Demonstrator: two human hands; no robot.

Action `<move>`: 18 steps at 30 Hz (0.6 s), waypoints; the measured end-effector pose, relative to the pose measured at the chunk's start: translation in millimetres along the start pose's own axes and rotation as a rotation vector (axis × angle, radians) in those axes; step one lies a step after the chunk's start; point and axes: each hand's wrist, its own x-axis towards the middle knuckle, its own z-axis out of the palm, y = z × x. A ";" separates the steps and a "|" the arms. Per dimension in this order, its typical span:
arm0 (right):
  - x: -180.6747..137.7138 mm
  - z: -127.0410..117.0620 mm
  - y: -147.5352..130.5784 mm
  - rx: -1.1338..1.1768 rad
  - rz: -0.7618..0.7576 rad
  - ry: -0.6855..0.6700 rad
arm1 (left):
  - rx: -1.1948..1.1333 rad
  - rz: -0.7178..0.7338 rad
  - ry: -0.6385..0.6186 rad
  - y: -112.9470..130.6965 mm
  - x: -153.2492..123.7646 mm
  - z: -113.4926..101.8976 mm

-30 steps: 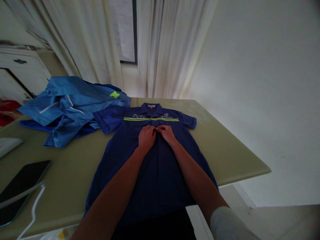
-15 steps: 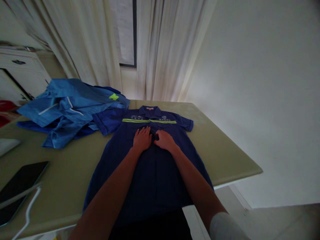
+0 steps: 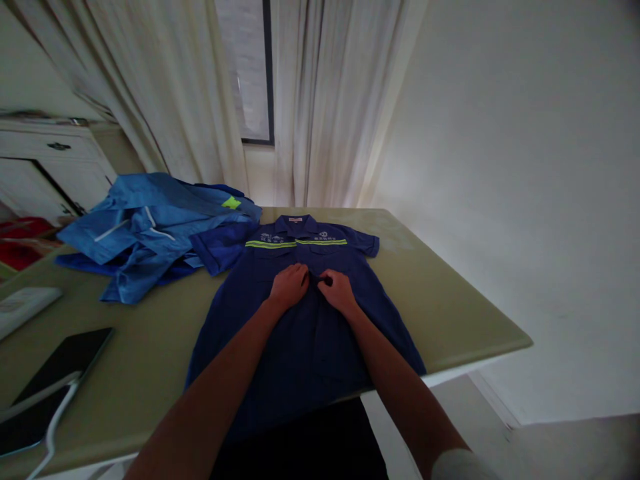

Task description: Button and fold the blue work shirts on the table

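A navy short-sleeved work shirt (image 3: 300,333) lies front up on the table, its collar at the far end. Yellow-green stripes and pale print cross its chest. At the middle of the front opening, my left hand (image 3: 290,285) has its fingers curled on the placket. Close beside it on the right, my right hand (image 3: 339,291) pinches the placket's edge between thumb and fingers. The cloth is slightly raised between the two hands. Any button there is too small to make out.
A heap of blue work clothes (image 3: 165,230) lies on the table (image 3: 430,300) at the far left. Nearer on the left are a dark tablet or phone (image 3: 60,373), a white cable (image 3: 56,420) and a white flat object (image 3: 25,307). A wall (image 3: 500,200) stands at the right.
My left hand's fingers have gone from lying flat to curled at the placket. My right hand now pinches the edge, and the cloth there is lifted. The view has shifted slightly.
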 end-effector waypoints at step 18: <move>-4.4 -1.5 2.2 0.109 -0.163 -0.129 | -0.291 -0.068 -0.091 16.3 -37.8 -18.5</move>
